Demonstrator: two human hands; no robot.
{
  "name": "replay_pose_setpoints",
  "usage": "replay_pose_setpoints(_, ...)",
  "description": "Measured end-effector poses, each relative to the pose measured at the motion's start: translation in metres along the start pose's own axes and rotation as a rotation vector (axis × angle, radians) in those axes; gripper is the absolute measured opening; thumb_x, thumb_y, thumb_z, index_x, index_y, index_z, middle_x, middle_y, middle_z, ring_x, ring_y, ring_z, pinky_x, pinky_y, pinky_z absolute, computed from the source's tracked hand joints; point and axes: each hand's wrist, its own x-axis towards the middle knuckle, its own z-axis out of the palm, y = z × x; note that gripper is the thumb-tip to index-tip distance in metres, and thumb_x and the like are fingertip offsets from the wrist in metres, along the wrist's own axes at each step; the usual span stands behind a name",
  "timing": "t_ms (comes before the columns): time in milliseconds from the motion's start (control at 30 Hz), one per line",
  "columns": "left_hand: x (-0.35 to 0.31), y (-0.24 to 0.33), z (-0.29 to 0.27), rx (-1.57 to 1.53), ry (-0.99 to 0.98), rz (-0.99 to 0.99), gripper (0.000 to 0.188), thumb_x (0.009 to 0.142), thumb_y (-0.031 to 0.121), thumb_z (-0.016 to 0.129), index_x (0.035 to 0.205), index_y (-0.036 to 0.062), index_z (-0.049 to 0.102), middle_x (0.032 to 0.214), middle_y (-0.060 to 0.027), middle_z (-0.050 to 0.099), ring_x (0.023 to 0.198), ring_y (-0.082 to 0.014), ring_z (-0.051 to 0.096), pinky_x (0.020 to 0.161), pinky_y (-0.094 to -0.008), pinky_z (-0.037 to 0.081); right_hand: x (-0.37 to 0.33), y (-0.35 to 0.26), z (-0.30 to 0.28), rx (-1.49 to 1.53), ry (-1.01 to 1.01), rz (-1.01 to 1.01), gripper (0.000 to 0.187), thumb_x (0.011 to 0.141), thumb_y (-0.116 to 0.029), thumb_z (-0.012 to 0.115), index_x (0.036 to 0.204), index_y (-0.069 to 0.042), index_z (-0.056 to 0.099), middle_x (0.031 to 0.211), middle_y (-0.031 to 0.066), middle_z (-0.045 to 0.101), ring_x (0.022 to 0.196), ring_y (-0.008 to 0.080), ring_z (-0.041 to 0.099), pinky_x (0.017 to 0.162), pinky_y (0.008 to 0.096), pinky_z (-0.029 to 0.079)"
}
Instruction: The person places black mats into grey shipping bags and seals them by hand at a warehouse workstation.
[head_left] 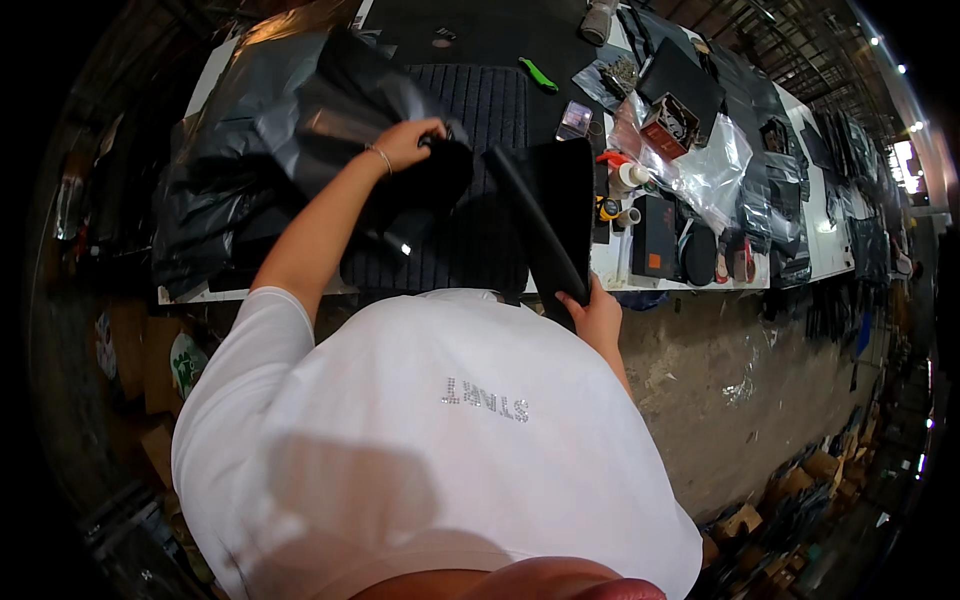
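Note:
My left hand (403, 147) is closed at the edge of a shiny, see-through plastic bag (345, 105), which is smeared by motion. Just below those fingers is a very dark patch whose kind I cannot make out. My right hand (597, 318) grips the lower end of a folded black sheet (557, 215), held tilted with its two layers apart at the top. A ribbed black mat (480, 95) lies flat on the table between and beyond my hands.
Dark plastic bags (215, 190) cover the table's left. A green cutter (538, 75) lies beyond the mat. To the right are a white bottle (630, 177), a small box (670, 127), a black box (653, 237) and transparent plastic (715, 170). Cardboard (740, 522) lies lower right.

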Motion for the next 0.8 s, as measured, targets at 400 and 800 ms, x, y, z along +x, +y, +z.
replay_pose_setpoints(400,-0.133,-0.053,0.093,0.574,0.252,-0.352,0.037,0.084,0.002,0.059,0.119,0.0147,0.061,0.105,-0.0097,0.054,0.102,-0.0327,0.057,0.085,-0.0431,0.051,0.025,-0.036,-0.012,-0.189,-0.361,-0.431,0.065,0.074,-0.039,0.080,0.129,-0.011,0.059,0.087,0.0174,0.070,0.079,0.0378,0.067,0.070,0.0433,0.053)
replay_pose_setpoints(800,-0.129,0.046,-0.038,0.423,0.030,-0.117,0.048,0.086,0.004,0.057,0.129,0.0239,0.061,0.096,-0.0082,0.060,0.087,-0.0301,0.062,0.079,-0.0416,0.051,0.080,-0.087,0.010,-0.192,-0.440,-0.341,0.054,0.075,-0.040,0.079,0.115,-0.007,0.064,0.092,0.0167,0.071,0.091,0.0373,0.067,0.078,0.0468,0.052)
